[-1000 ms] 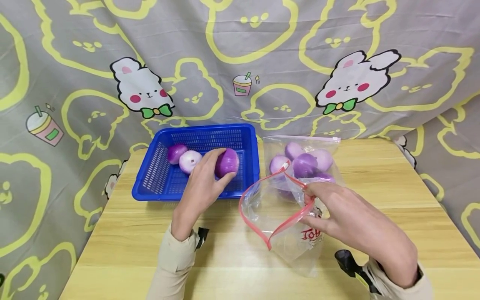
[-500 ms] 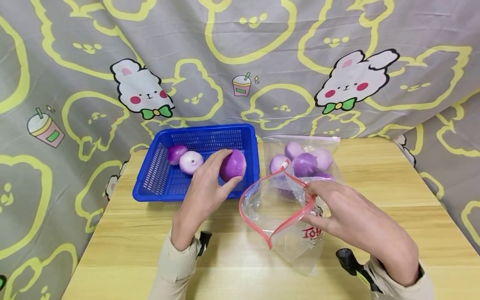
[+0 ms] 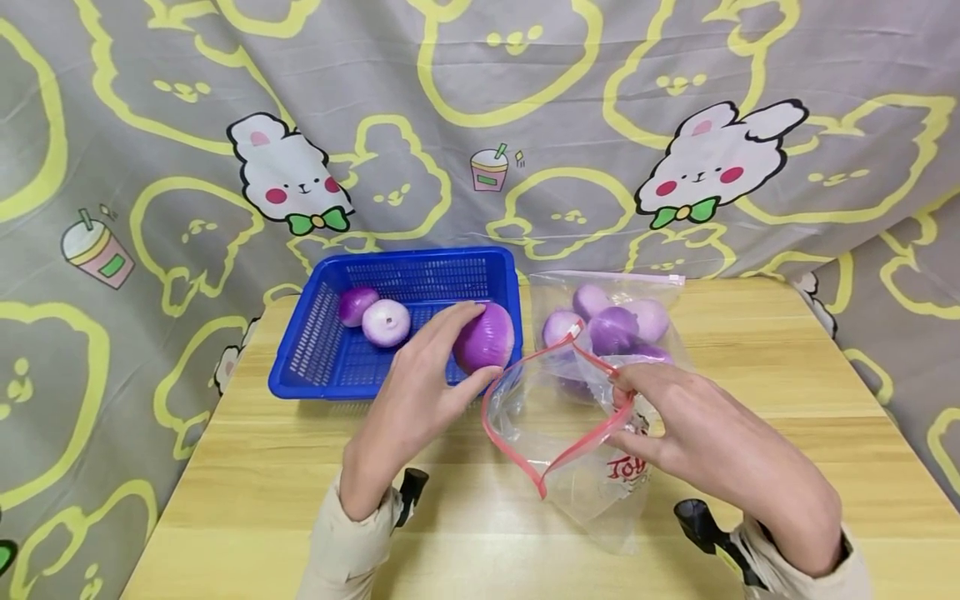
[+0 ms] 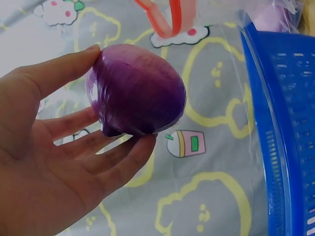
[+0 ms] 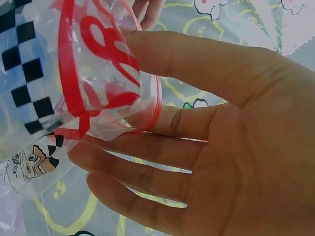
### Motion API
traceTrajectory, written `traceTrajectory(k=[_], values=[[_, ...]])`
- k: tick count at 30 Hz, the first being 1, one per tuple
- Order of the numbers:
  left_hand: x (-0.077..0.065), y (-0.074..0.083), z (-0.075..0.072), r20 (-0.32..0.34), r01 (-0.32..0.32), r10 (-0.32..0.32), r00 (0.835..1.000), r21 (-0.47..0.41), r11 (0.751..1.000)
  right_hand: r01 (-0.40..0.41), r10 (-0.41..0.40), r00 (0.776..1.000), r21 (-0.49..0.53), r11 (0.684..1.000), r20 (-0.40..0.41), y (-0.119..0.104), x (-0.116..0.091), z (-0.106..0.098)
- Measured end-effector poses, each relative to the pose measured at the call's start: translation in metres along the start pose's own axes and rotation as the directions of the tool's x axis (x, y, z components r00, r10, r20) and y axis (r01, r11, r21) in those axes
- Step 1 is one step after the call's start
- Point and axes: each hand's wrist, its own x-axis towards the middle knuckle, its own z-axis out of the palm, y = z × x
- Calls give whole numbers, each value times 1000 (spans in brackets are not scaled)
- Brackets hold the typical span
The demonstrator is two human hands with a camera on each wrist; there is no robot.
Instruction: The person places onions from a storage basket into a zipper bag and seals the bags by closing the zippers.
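My left hand [image 3: 420, 392] grips a purple onion [image 3: 483, 337] between thumb and fingers, over the right end of the blue basket [image 3: 281, 385]. In the left wrist view the onion [image 4: 140, 91] looks smooth and shiny, pinched at its sides. My right hand [image 3: 697, 425] pinches the red-edged mouth of a clear zip bag [image 3: 577, 492], which gapes toward the left hand. Red lettering and a checkered print show on the bag [image 5: 106, 64] in the right wrist view. Two more onions, one purple [image 3: 358, 307] and one whitish [image 3: 386, 323], lie in the basket.
Behind the open bag, a second clear zip bag [image 3: 607, 283] holding several purple onions [image 3: 613, 331] lies on the wooden table [image 3: 787, 400]. A grey patterned cloth [image 3: 555, 100] hangs along the table's back edge.
My left hand has carried the onion rightward across the basket, up to the bag's mouth. The right hand keeps its pinch on the bag and has hardly moved.
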Motion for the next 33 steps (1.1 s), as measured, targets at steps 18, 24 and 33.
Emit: traceTrajectory(k=[18,24,33], values=[[-7,32,1,93,-88,96,991,-88,992,1,-2,999,-30,1000,-36,0,-3,-2],[-9,42,9,136,-145,164,977,-140,979,71,-76,989,-45,996,-128,0,-3,-3],[-12,50,19,262,-124,147,954,-100,987,111,-113,976,-20,994,-184,-3,-6,-8]])
